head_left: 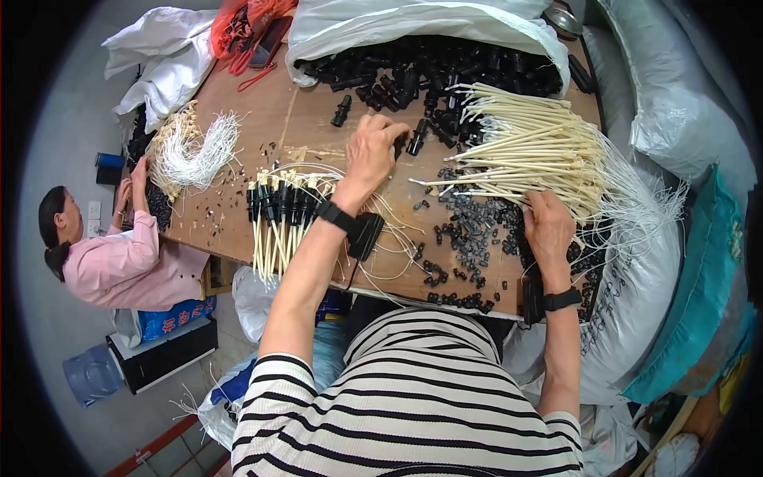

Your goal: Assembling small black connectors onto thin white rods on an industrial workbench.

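My left hand (369,155) reaches over the middle of the table with its fingers curled. A dark connector piece shows at its fingertips, partly hidden by them. Just right of it stands a black plastic connector (417,137), and another black connector (342,110) lies beyond. At the lower edge of a heap of cream-sleeved wires (532,135), my right hand (548,230) has its fingers bent together; what they pinch is hidden. Left of my left forearm lies a row of cream-sleeved wires fitted with black connectors (290,199), white strands trailing from them.
Small black parts (469,238) are scattered before the wire heap. A white sack (429,20) spills black connectors at the back. White strands (211,151) lie far left, near a person in pink (131,262). Full sacks (636,318) crowd the table's right side.
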The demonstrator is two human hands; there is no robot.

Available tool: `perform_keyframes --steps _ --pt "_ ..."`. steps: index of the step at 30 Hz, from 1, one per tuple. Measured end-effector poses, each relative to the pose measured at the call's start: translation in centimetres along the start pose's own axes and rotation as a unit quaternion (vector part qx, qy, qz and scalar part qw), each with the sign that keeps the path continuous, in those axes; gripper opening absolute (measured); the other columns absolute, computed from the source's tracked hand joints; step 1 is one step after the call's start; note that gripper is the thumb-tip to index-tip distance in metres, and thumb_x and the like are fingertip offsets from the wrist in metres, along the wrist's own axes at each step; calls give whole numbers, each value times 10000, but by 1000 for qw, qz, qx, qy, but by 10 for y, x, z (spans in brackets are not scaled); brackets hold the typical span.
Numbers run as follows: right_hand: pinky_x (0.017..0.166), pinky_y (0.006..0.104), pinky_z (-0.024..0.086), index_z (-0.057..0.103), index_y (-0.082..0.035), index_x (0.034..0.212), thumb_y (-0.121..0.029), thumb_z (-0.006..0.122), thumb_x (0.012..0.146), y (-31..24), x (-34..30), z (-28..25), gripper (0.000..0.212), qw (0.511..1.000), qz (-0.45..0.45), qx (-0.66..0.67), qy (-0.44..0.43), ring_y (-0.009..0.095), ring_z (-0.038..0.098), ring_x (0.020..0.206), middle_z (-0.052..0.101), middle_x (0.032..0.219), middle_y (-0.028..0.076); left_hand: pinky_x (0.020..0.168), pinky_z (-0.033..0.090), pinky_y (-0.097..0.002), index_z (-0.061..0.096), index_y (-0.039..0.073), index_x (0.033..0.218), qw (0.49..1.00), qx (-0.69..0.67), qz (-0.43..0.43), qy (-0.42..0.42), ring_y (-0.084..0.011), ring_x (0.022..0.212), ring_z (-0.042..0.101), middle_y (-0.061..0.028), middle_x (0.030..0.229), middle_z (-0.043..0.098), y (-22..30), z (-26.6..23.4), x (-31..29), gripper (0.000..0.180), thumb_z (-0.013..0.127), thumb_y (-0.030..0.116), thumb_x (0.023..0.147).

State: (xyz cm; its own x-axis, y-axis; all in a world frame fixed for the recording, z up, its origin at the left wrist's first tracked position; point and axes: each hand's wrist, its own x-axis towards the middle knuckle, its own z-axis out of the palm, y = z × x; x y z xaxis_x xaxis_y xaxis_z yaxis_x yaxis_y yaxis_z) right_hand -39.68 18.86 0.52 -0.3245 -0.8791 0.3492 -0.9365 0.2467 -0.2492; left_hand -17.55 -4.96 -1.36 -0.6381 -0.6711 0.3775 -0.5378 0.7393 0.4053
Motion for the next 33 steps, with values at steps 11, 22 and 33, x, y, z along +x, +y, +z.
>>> perform_keyframes --steps 11,22,33 --pt "793 409 410 568 -51 873 -8 660 704 -26 -3 -20 197 990 -108 85 -21 281 574 836 597 847 67 684 498 -386 665 76 1032 998 -1 61 3 -295 804 593 -98 861 577 5 1 -22 319 669 54 713" --pt "555 388 445 646 -123 1102 -78 621 829 -52 -25 -13 277 970 -41 215 -108 294 591 641 547 718 82 626 496 -263 629 70 1123 938 -294 -75 -167 -123 703 625 -87 876 668 44 -13 -60 371 599 8 758" --pt "563 374 490 651 -118 1131 -134 744 749 -45 -25 -34 393 974 75 -60 -203 282 643 636 662 788 102 899 459 -396 620 172 1018 986 -88 137 -47 -200 978 630 -29 1016 670 70 -14 -74 307 615 1 764"
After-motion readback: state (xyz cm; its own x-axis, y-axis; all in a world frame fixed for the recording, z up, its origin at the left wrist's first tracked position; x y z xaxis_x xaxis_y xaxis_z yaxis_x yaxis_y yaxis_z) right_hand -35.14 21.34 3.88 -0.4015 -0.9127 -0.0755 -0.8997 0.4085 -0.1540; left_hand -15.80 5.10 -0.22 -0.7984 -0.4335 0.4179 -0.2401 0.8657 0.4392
